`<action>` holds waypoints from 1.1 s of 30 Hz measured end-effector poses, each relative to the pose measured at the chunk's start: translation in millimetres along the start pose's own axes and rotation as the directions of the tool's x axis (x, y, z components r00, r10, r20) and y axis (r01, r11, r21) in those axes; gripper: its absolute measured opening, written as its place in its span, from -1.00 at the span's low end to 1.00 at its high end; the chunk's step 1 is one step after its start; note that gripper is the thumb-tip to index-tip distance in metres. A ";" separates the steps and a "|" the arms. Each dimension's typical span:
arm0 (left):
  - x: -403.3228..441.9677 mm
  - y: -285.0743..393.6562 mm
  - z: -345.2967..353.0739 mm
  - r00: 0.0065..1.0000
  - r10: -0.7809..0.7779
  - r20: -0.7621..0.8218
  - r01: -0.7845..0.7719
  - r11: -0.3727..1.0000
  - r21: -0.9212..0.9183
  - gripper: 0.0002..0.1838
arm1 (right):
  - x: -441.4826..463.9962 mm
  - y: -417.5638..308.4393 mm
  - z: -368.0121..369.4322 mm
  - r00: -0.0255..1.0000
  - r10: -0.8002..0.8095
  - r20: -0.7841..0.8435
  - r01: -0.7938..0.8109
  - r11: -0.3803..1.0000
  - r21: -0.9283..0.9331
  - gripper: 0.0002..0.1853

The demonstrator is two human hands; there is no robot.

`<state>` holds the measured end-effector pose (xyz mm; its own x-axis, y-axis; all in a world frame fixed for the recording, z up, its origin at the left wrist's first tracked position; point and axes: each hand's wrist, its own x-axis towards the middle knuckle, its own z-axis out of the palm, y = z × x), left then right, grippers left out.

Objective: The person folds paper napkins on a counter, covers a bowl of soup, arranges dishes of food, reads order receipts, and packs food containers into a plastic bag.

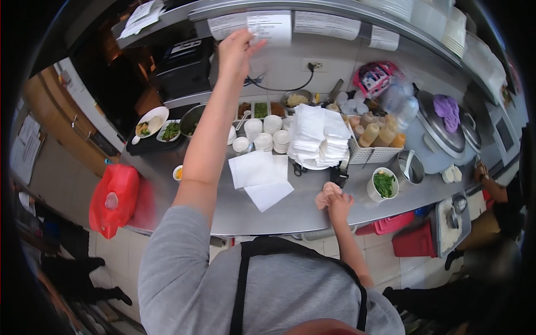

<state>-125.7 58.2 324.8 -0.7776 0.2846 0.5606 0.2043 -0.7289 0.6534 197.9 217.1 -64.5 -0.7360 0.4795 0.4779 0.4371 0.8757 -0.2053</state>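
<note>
My left hand [237,51] is raised at the shelf edge, its fingertips at a printed paper slip [269,29] that hangs there among other slips. Whether the fingers pinch the slip is too blurred to tell. My right hand [338,205] is low over the counter's front edge, its fingers round a crumpled pinkish cloth [326,195]. White paper sheets [261,176] lie on the counter between my arms. Behind them are a tall pile of folded white napkins [321,134] and stacks of small white dishes [263,142]. A black object [338,176] lies just beyond the cloth.
The steel counter [251,219] also holds a bowl of greens [383,185], a metal pot [412,167], a basket of sauce bottles [373,153] and a red plastic bag [114,198] at the left. A shelf [335,8] runs overhead. At the right a co-worker's arm [491,181] reaches in.
</note>
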 end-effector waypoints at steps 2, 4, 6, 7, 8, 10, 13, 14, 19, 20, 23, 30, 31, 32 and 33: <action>6.7 -7.5 -15.0 1.000 -0.019 0.012 0.020 0.998 -0.062 -0.86 | 5.5 -2.1 -4.0 1.000 -0.010 0.010 0.010 0.999 -0.036 -0.79; 3.9 -3.5 -21.2 0.999 -0.006 0.046 0.007 0.999 -0.037 -0.85 | 27.1 -15.6 -36.7 1.000 -0.024 -0.003 0.024 0.999 -0.026 -0.73; -4.1 -2.8 -27.1 0.999 0.043 -0.001 -0.043 0.999 0.006 -0.80 | 47.6 -18.2 -57.6 0.985 -0.125 -0.119 0.131 0.990 0.045 -0.88; -17.6 -0.1 -23.9 0.995 0.103 -0.001 -0.102 0.989 0.107 -0.72 | 53.4 -16.5 -60.8 0.987 -0.143 -0.068 0.142 0.990 -0.014 -0.95; -30.7 -3.1 -26.7 0.988 0.143 0.053 -0.149 0.979 0.141 -0.65 | 59.3 -15.9 -60.7 0.994 -0.106 -0.008 0.106 0.994 -0.005 -0.95; -62.2 -9.4 -23.6 0.982 0.183 0.052 -0.190 0.946 0.262 -0.68 | 64.9 -23.8 -73.1 0.983 -0.179 0.049 0.177 0.983 0.051 -0.92; -99.1 -34.4 -35.6 0.987 0.146 0.064 -0.159 0.896 0.414 -0.72 | 67.9 -29.4 -76.2 0.963 -0.200 0.179 0.191 0.979 0.068 -0.89; -111.5 -42.6 -36.6 0.991 0.110 0.072 -0.131 0.879 0.459 -0.73 | 65.3 -27.8 -70.2 0.942 -0.256 0.216 0.256 0.966 0.026 -0.90; -174.1 -81.7 -1.0 0.983 -0.099 0.154 0.015 0.880 0.474 -0.79 | 33.2 8.0 -5.0 0.906 -0.389 0.169 0.415 0.896 -0.157 -0.87; -186.1 -93.2 10.1 0.967 -0.168 0.193 0.059 0.881 0.469 -0.80 | 27.5 19.7 4.9 0.862 -0.467 0.194 0.495 0.860 -0.128 -0.84; -218.6 -136.5 39.7 0.899 -0.331 0.288 0.159 0.857 0.489 -0.82 | 30.3 35.3 0.6 0.839 -0.508 0.196 0.522 0.853 -0.022 -0.79; -292.7 -284.8 96.7 0.716 -0.616 0.330 0.363 0.731 0.577 -0.78 | 40.8 144.1 -94.5 0.981 -0.195 -0.015 0.195 0.973 0.126 -0.65; -301.7 -308.3 100.4 0.669 -0.672 0.318 0.328 0.651 0.684 -0.75 | 35.9 175.5 -99.7 0.989 -0.144 -0.030 0.146 0.982 0.120 -0.65; -309.3 -327.5 105.4 0.621 -0.726 0.295 0.285 0.560 0.778 -0.71 | 34.0 198.8 -115.1 0.995 -0.098 0.030 0.093 0.986 0.139 -0.63; -315.1 -343.4 113.4 0.621 -0.733 0.278 0.295 0.547 0.784 -0.71 | 34.7 215.3 -127.5 0.994 -0.055 0.090 0.040 0.987 0.155 -0.61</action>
<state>116.6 289.5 -18.6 -0.4677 0.8838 0.0104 0.3486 0.1736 0.9211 332.4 414.8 16.7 -0.8025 0.4339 0.4094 0.3216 0.8927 -0.3157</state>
